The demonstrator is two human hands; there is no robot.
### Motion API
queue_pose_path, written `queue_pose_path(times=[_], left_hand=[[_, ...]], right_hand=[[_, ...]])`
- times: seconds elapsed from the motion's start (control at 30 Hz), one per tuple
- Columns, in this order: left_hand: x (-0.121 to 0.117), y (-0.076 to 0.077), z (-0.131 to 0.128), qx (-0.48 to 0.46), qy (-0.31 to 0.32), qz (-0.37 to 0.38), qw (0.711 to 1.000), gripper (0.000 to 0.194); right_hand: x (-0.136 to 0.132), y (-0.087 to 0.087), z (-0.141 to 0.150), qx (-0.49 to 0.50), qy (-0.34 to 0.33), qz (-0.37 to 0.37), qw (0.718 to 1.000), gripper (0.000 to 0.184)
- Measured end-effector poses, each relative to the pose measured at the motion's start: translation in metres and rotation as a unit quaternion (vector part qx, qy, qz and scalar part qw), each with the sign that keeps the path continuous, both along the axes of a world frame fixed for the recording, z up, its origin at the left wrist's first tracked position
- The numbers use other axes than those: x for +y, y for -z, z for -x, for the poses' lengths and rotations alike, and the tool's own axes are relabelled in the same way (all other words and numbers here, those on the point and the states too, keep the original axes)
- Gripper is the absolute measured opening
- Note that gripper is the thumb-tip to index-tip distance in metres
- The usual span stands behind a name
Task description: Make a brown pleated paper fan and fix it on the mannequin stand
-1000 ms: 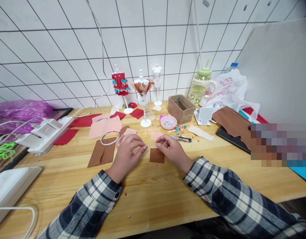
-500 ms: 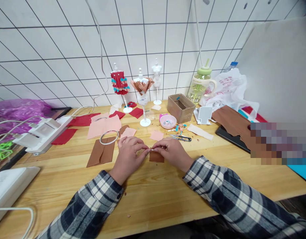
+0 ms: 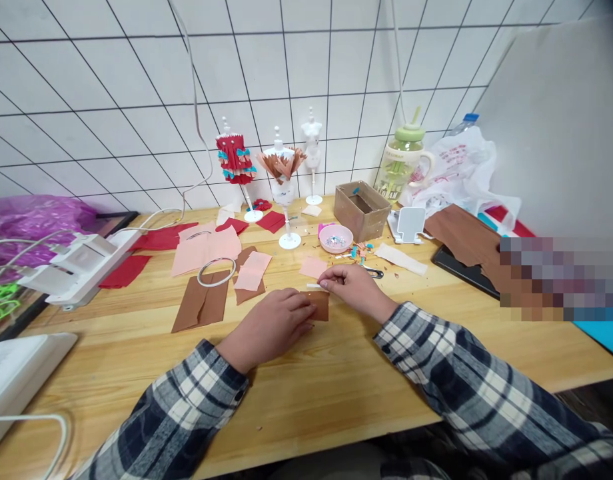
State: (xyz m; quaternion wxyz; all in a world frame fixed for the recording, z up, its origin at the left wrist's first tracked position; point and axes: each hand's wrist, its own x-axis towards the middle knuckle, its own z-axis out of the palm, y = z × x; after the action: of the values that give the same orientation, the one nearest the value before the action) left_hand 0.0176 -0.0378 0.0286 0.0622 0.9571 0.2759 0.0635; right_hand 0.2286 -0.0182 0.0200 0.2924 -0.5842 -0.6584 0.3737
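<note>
A small brown square of thin sheet material [image 3: 320, 307], paper or cloth, lies on the wooden table between my hands. My left hand [image 3: 271, 327] rests on its left edge, fingers lying close together over it and the thumb low. Just above the square's far edge, my right hand [image 3: 354, 287] pinches a narrow white strip [image 3: 314, 286] by its right end. A pale pink piece [image 3: 312, 267] lies behind the strip. Thread snips [image 3: 375, 273] are partly hidden behind my right hand. To the left are a white ring [image 3: 216, 272] and a larger brown piece [image 3: 201, 303].
Small dress forms stand at the back, one in red [image 3: 238, 160], one with brown pleats [image 3: 282, 173], one bare [image 3: 312, 140]. A pink bowl [image 3: 336, 248] of beads, a cardboard box [image 3: 364, 223], a phone stand [image 3: 409, 225] and a power strip [image 3: 86, 273] are around.
My hands have moved apart. The left came down onto the brown square; the right keeps the white strip, now stretching out to the left of its fingers. The camera view shifted slightly.
</note>
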Motion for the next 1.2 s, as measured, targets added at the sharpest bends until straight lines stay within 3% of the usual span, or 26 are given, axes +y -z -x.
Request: queue_pose_path(times=[0.37, 0.9, 1.03, 1.2], left_hand=[[-0.018, 0.006, -0.01, 0.044, -0.044, 0.014, 0.998, 0.027], [-0.022, 0.0, -0.011, 0.023, -0.064, 0.023, 0.997, 0.035], [-0.022, 0.0, -0.011, 0.037, -0.067, 0.025, 0.997, 0.026], [-0.023, 0.003, -0.012, 0.033, -0.066, 0.027, 0.997, 0.03]], right_hand=[[0.003, 0.017, -0.003, 0.023, -0.021, 0.005, 0.999, 0.009], [-0.001, 0.01, 0.004, 0.019, -0.024, 0.002, 1.0, 0.005], [-0.001, 0.01, 0.004, 0.012, -0.023, -0.003, 1.0, 0.005], [-0.001, 0.012, 0.004, 0.011, -0.013, -0.001, 1.0, 0.004]])
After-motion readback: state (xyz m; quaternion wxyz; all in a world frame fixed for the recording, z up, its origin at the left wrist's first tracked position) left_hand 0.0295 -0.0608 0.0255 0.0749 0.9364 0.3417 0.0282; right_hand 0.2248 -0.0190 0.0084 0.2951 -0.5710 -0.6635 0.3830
